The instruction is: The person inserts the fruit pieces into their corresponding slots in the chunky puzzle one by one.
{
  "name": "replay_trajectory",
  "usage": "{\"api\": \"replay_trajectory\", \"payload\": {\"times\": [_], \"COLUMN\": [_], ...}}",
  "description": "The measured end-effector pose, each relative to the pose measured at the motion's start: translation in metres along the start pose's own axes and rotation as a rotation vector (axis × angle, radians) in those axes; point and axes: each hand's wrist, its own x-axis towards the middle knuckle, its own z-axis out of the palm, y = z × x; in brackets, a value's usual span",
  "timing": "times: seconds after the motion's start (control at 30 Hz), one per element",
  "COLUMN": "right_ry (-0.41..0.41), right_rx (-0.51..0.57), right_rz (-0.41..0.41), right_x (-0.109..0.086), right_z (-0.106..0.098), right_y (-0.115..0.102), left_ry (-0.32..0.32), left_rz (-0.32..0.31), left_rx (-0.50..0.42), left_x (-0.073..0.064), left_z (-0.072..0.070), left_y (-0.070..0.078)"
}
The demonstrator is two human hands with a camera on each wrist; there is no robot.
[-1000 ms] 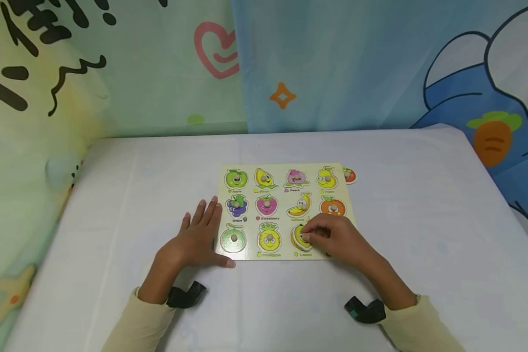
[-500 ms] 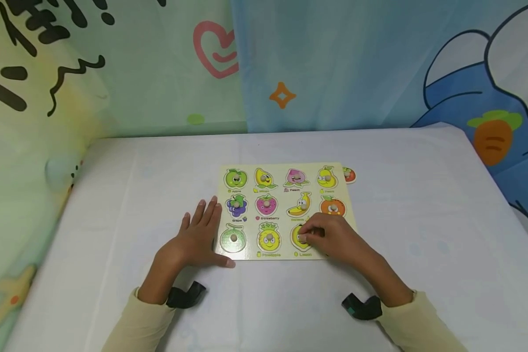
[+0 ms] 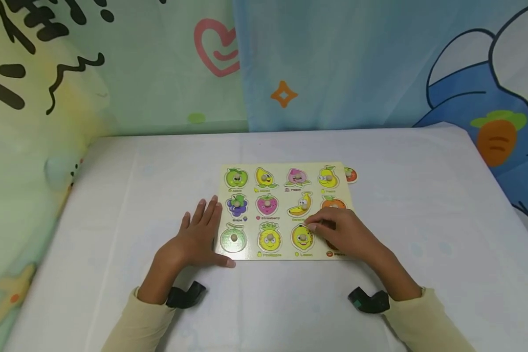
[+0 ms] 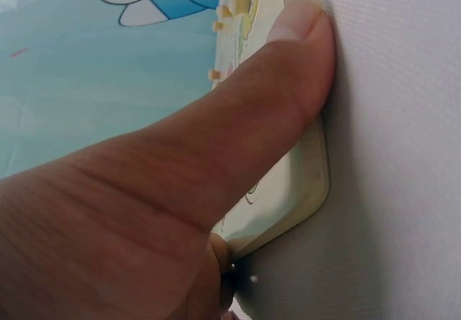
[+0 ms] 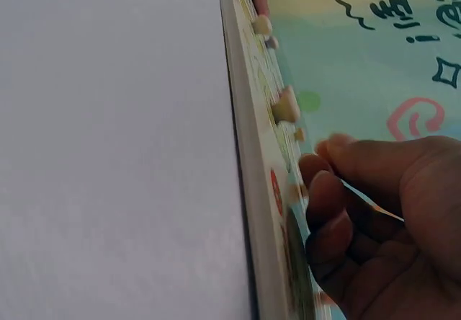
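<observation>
A pale puzzle board [image 3: 251, 254] lies on the white table, filled with rows of knobbed fruit pieces. My left hand [image 3: 193, 244] rests at its left edge, fingers spread and thumb along the front corner; the thumb [image 4: 274, 82] shows large in the left wrist view. The lemon piece [image 3: 303, 238] sits in the front row beside the pineapple piece [image 3: 269, 238]. Just above and right of the lemon hovers my right hand [image 3: 347, 232], fingers bent, holding nothing. It covers most of the front right corner and part of the orange piece [image 3: 333, 202].
A red tomato piece [image 3: 351, 175] pokes out past the board's back right edge, partly hidden by it. White cloth [image 3: 167, 161] covers the table around the board. A printed curtain [image 3: 334, 63] hangs behind the table. Black straps with mounts [image 3: 186, 295] sit on both wrists.
My right hand has let go of the lemon piece and lifted slightly up and right. The lemon, tilted earlier, now lies flat in its place. The left hand stays put.
</observation>
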Motion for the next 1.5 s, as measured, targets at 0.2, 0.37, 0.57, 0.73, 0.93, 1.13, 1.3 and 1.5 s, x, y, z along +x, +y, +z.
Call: {"api": "replay_trajectory", "payload": {"times": [0.2, 0.37, 0.57, 0.73, 0.93, 1.13, 1.3, 1.5], "right_ry": [0.138, 0.283, 0.415, 0.442, 0.361, 0.300, 0.272, 0.243], "right_rx": [0.008, -0.024, -0.019, -0.023, -0.044, -0.091, -0.114, -0.141], "right_rz": [-0.003, 0.047, 0.139, 0.180, 0.225, 0.229, 0.247, 0.301], "right_x": [0.002, 0.005, 0.015, 0.027, 0.034, 0.037, 0.042, 0.044], "right_z": [-0.015, -0.034, -0.054, -0.061, -0.063, -0.064, -0.063, -0.066], "right_y": [0.012, 0.028, 0.044, 0.055, 0.062, 0.064, 0.065, 0.066], "left_ry": [0.006, 0.009, 0.013, 0.011, 0.004, 0.006, 0.015, 0.002], "left_rz": [0.010, 0.018, 0.017, 0.019, 0.023, 0.015, 0.009, 0.007], "left_rx": [0.004, -0.010, -0.003, -0.007, 0.000, 0.002, 0.001, 0.001], "left_x": [0.000, -0.001, -0.001, 0.000, 0.001, 0.002, 0.001, 0.001], "left_z": [0.000, 0.003, 0.004, 0.004, 0.004, 0.005, 0.004, 0.003], "left_y": [-0.002, 0.000, 0.000, 0.000, 0.000, -0.002, -0.004, -0.004]}}
